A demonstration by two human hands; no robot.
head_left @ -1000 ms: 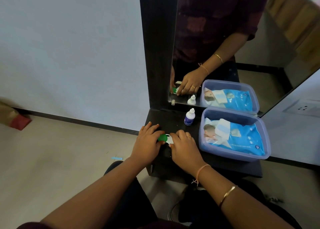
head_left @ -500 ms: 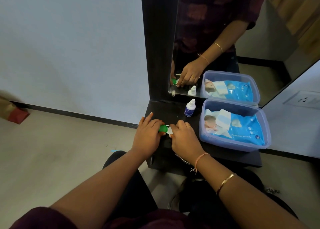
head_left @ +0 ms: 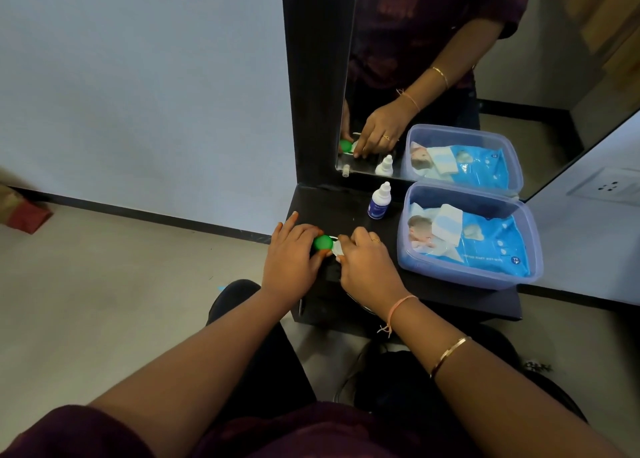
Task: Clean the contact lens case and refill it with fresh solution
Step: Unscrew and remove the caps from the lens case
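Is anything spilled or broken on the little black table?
Nothing stands out. The bottle stands upright with its cap on, and the wipes pack lies inside the tub. The left hand and right hand hold the lens case on the table. No spill shows.

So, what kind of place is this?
Probably a bedroom or dressing corner at home: a tall black-framed mirror stands over a small black shelf, which holds a small white-and-blue dropper bottle and a clear plastic tub with a blue wet-wipe pack.
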